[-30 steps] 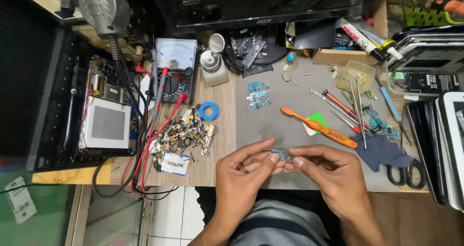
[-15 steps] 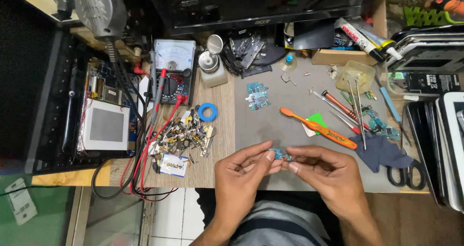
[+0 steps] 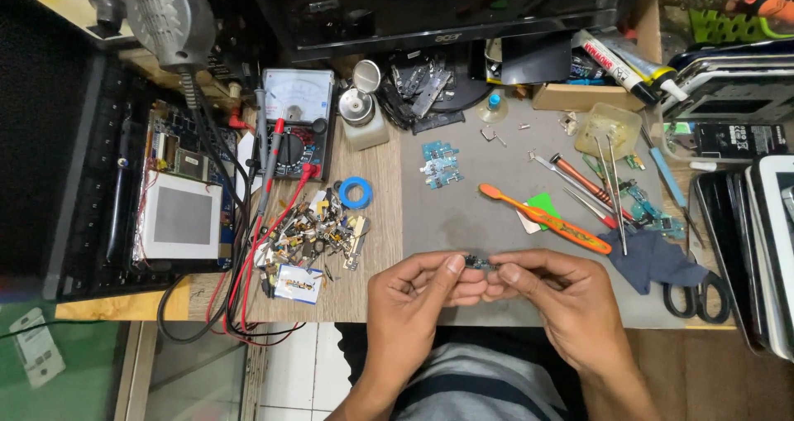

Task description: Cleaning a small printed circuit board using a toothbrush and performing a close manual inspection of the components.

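My left hand (image 3: pixel 418 305) and my right hand (image 3: pixel 554 301) meet at the near edge of the grey mat (image 3: pixel 463 214). Both pinch a small dark circuit piece (image 3: pixel 476 262) between thumbs and fingertips. Most of the piece is hidden by my fingers. An orange toothbrush (image 3: pixel 546 218) lies on the mat just beyond my right hand.
A small blue-green circuit board (image 3: pixel 438 163) lies mid-mat. Left of the mat sit a pile of small parts (image 3: pixel 310 235), a blue tape ring (image 3: pixel 355 193), an analog multimeter (image 3: pixel 294 123) with red and black leads. Tweezers and screwdrivers (image 3: pixel 591 185), a dark cloth (image 3: pixel 649 260), scissors (image 3: pixel 699 297) lie right.
Both hands have stayed together at the mat's near edge, turning the small piece slightly between the fingertips. Nothing else on the bench moved.
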